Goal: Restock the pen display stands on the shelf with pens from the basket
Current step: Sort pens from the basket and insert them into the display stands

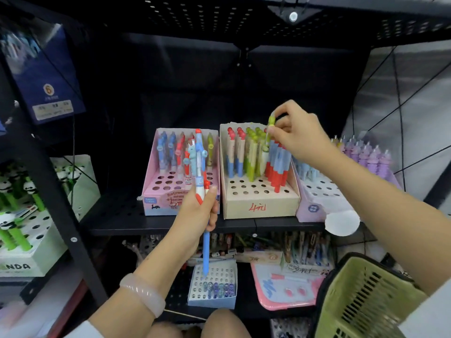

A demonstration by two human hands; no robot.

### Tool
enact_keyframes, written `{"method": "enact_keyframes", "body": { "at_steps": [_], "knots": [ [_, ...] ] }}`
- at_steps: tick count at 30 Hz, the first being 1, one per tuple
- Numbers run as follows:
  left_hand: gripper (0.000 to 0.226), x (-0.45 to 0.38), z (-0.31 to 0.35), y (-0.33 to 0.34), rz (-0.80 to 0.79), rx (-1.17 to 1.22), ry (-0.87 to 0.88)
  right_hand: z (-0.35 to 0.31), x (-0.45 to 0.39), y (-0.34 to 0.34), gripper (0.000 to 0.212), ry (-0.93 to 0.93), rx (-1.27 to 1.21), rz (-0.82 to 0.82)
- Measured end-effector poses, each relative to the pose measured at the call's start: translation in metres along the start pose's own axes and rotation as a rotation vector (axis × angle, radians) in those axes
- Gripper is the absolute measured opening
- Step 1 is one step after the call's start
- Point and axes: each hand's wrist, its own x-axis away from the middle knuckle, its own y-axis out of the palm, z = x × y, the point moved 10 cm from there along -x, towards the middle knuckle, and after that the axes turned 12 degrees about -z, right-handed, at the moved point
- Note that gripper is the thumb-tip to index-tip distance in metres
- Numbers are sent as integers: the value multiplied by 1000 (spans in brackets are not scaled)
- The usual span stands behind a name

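My left hand grips a bunch of pens, blue, red and white, upright in front of the pink display stand. My right hand pinches a green-topped pen by its top, over the green row of the beige cardboard stand. That stand holds red-blue, green and red-tipped pens, with empty holes in its front rows. The pink stand carries a few pens at the back. The green basket hangs at the lower right by my right arm.
A lilac stand with purple pens sits right of the beige one. A panda pen box stands at the left behind a black shelf post. Lower shelf: a white holed stand, a pink tray.
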Motion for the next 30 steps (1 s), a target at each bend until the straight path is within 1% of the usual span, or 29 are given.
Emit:
{"method": "enact_keyframes", "body": {
  "at_steps": [2,6,9,12,14,17,18,21,25,26,28,30],
  "knots": [
    [21,-2,2,6,-8,11,1,6,-1,3,18,27,64,-35],
    [19,-4,4,14,-17,17,10,7,-4,5,19,34,98,-67],
    [18,-5,3,15,-12,15,4,7,-7,13,20,42,215,-123],
    [20,-4,3,16,-22,13,8,13,-7,20,20,38,202,-148],
    [21,-4,3,16,-24,14,7,16,-7,22,19,39,200,-135],
    [21,-4,0,15,-13,25,-6,20,-8,13,27,66,395,-23],
    [21,-4,0,15,-13,29,-9,24,-9,11,29,99,410,-10],
    [21,-5,0,20,-34,26,-14,35,-12,15,30,190,332,-60],
    [20,-5,1,28,-64,18,-14,34,-20,24,26,239,379,-137],
    [20,-5,1,29,-68,14,-14,34,-22,27,25,250,359,-180],
    [20,-4,2,30,-76,12,-13,34,-24,34,20,265,242,-264],
    [20,-2,2,30,-79,15,-12,31,-27,36,19,266,190,-313]
  ]
}}
